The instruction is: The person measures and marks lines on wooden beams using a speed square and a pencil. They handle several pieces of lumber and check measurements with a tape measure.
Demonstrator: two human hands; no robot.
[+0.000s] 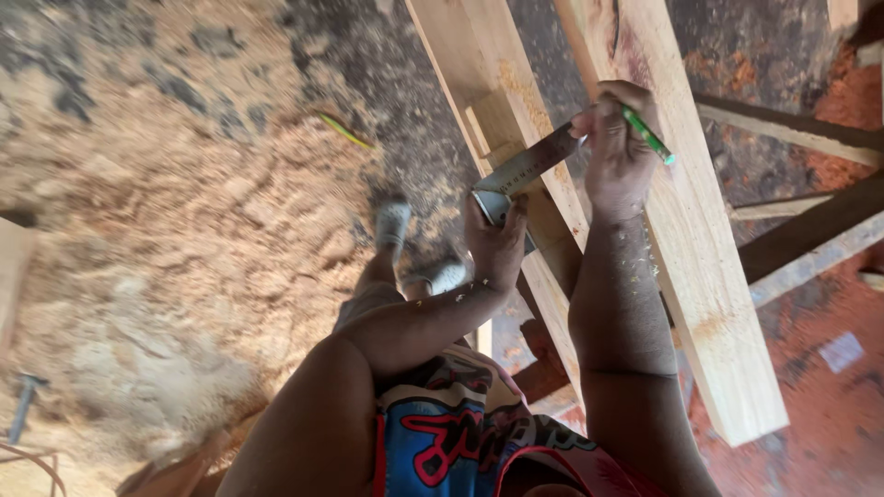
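My left hand (495, 241) grips the stock end of a metal try square (521, 171) pressed against the edge of a pale wooden plank (493, 87). The square's blade slants up to the right across the gap to a second plank (709, 276). My right hand (619, 147) rests on that second plank, holds a green pencil (647, 134) and touches the blade's tip with its fingers. Sawdust clings to both forearms.
The ground (184, 212) on the left is covered in sawdust and shavings. My feet in grey shoes (394, 221) stand below the planks. A hammer (23, 405) lies at the lower left. Darker timber pieces (810, 225) cross at the right over reddish floor.
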